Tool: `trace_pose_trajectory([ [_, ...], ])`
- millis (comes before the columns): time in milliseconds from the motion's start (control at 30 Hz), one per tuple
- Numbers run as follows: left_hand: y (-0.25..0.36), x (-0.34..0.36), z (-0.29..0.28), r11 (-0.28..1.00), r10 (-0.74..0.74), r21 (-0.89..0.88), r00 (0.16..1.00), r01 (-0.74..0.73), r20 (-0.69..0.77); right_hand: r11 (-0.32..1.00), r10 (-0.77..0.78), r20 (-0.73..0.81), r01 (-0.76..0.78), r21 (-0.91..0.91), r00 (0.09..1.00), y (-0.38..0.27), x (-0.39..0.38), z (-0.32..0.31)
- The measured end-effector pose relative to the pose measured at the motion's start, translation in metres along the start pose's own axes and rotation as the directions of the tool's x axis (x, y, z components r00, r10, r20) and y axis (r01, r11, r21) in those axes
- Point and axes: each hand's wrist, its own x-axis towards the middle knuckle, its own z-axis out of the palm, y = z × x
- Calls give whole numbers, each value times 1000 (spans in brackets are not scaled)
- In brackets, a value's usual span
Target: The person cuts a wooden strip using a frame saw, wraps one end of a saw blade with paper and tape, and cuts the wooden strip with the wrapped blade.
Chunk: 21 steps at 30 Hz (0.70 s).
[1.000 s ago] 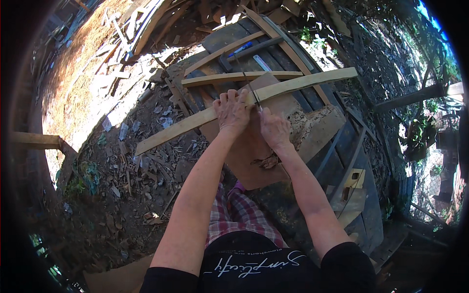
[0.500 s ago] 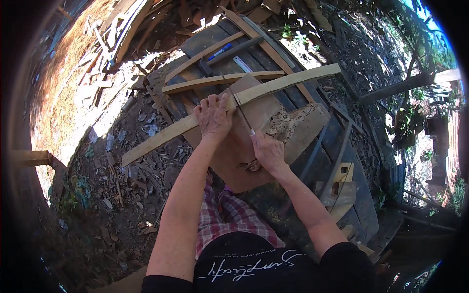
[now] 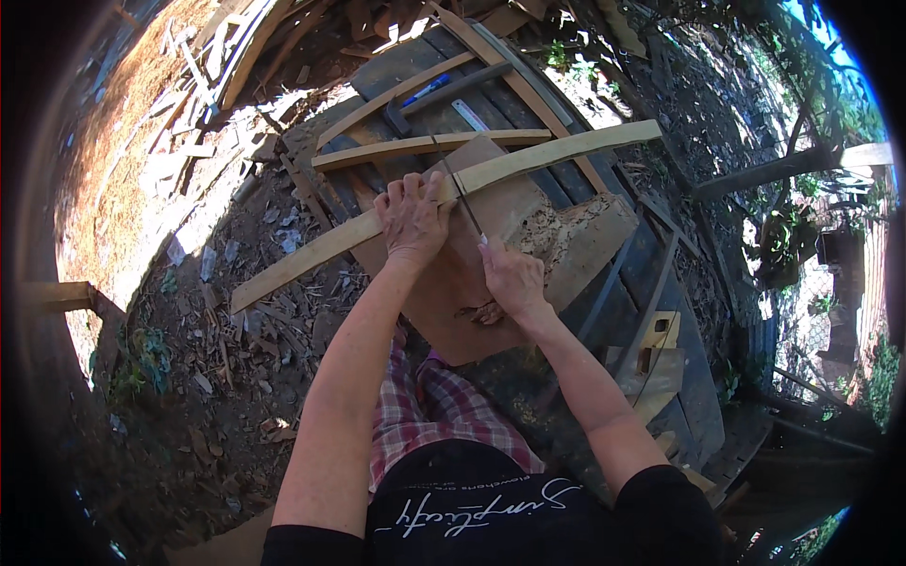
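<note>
A long, slightly bent pale wood strip (image 3: 557, 151) lies slantwise across a brown board (image 3: 444, 311) with a jagged, crumbling hollow in its right side. My left hand (image 3: 412, 219) grips the strip near its middle, fingers curled over its far edge. Just right of those fingers, the thin dark blade of a saw (image 3: 465, 203) crosses the strip, seen nearly edge-on. Closed round the saw's handle, my right hand (image 3: 515, 279) is over the near part of the board. Most of the handle is hidden in the fist.
Beneath the board is a dark plank table (image 3: 528, 396). Farther back on it lie another wood strip (image 3: 368, 155), a dark angled tool (image 3: 453, 99), a blue marker (image 3: 427, 91) and a ruler (image 3: 469, 115). A notched wood block (image 3: 658, 330) sits at right. Wood scraps litter the ground.
My right hand has moved slightly forward with the saw, away from my body. My left hand keeps its hold on the strip, nearly in the same place.
</note>
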Motion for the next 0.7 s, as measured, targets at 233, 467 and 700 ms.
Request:
trace_pose_trajectory([
  [233, 0, 3, 1, 1000, -11, -6, 1000, 11, -10, 998, -3, -34, 0, -69, 999, -4, 19, 6],
  [467, 0, 2, 2, 1000, -11, -9, 1000, 11, -7, 998, -45, -71, 42, -51, 996, -5, 13, 0],
  [700, 0, 2, 1, 1000, -27, -10, 999, 27, -22, 998, -1, -39, -2, -61, 999, -2, -8, -3],
])
